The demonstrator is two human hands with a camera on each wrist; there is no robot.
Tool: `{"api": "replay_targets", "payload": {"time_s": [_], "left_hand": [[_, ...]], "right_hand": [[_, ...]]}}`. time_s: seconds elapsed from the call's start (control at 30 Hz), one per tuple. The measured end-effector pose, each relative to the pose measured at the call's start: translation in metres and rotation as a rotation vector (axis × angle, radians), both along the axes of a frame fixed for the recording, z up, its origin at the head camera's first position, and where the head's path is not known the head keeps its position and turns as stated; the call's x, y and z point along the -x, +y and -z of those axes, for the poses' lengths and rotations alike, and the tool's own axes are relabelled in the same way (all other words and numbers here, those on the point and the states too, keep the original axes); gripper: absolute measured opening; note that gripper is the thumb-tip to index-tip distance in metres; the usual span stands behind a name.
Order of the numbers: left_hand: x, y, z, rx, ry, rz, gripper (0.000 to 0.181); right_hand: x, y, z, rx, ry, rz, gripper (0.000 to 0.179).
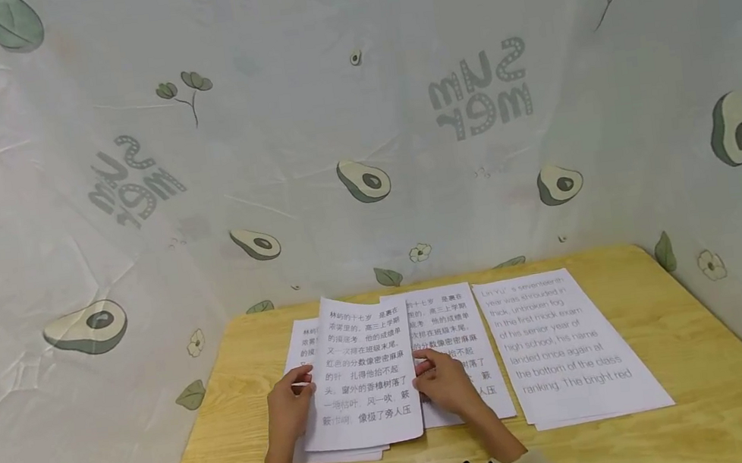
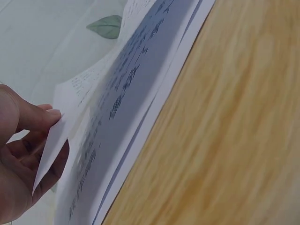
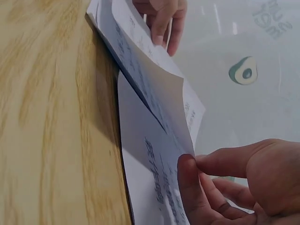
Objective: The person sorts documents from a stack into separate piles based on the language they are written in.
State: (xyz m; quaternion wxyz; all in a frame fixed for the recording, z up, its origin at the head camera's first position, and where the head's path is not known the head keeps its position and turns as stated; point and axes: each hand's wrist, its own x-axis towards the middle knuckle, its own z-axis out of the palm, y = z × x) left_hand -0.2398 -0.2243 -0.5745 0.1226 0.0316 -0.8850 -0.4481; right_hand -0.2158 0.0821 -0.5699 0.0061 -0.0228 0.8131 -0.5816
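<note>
A white sheet of paper (image 1: 362, 370) printed with Chinese characters is raised between both hands, its surface bowed. My left hand (image 1: 289, 407) pinches the left edge, thumb over the top and fingers beneath, as the left wrist view shows. At the opposite edge, my right hand (image 1: 445, 385) pinches the same sheet between thumb and index finger (image 3: 190, 180). Under it lies a left stack of printed paper (image 1: 341, 455), mostly covered. A middle stack (image 1: 486, 340) of Chinese text lies just right of it, partly hidden by the right hand and the raised sheet.
To the right lies a stack of sheets with English text (image 1: 563, 347), its lower edges slightly offset. All the paper rests on a wooden table (image 1: 721, 413). A pale curtain (image 1: 303, 117) with avocado prints stands behind the table and along its sides.
</note>
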Motion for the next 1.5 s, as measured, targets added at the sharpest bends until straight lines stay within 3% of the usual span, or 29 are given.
{"api": "replay_targets", "payload": {"time_s": [0.23,0.5,0.77,1.1,1.5], "left_hand": [[-0.003,-0.022,0.002,0.027,-0.013,-0.024,0.032],[-0.004,-0.048,-0.005,0.045,-0.054,-0.054,0.031],[-0.002,-0.067,-0.006,0.006,-0.111,-0.044,0.032],[0.0,-0.077,0.0,0.0,-0.149,0.012,0.033],[0.0,-0.078,0.001,-0.008,-0.151,0.032,0.032]], "right_hand": [[-0.001,-0.022,0.003,-0.009,0.038,-0.064,0.058],[0.003,-0.044,0.002,0.022,0.038,-0.115,0.059],[0.006,-0.056,0.003,0.017,0.054,-0.104,0.058],[0.01,-0.061,0.002,-0.016,0.047,-0.101,0.057],[0.009,-0.063,0.006,-0.008,0.027,-0.103,0.057]]}}
